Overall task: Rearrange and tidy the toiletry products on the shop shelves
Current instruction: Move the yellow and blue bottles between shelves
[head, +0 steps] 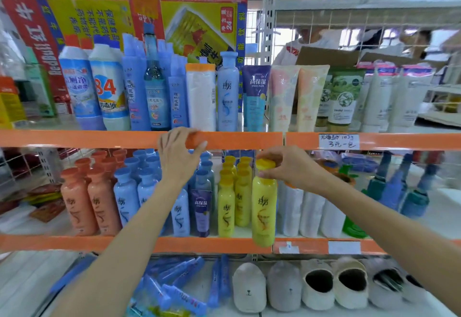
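At the middle shelf's front edge, the right hand point(287, 167) pinches the yellow shampoo bottle point(264, 212) by its cap. The left hand point(178, 157) rests loosely curled on the upper shelf's orange rail point(99, 139), holding nothing. Best to lower the bottle upright beside the other yellow bottles point(233, 199).

The yellow bottle point(264, 207) looks like smooth plastic with a soft sheen, and so do the salmon bottles point(87, 202) and the blue bottles point(129, 199) beside it. The shelf edge point(99, 139) is glossy orange (a paper label point(338, 141) is stuck on it, matt and handwritten). The wire back panel point(349, 27) is white-coated metal. The cartons point(199, 19) up top are printed cardboard, slightly shiny. The tubes point(282, 97) seem to be matt, soft plastic, though blur makes that uncertain. The slippers point(249, 286) look like a fuzzy cloth.
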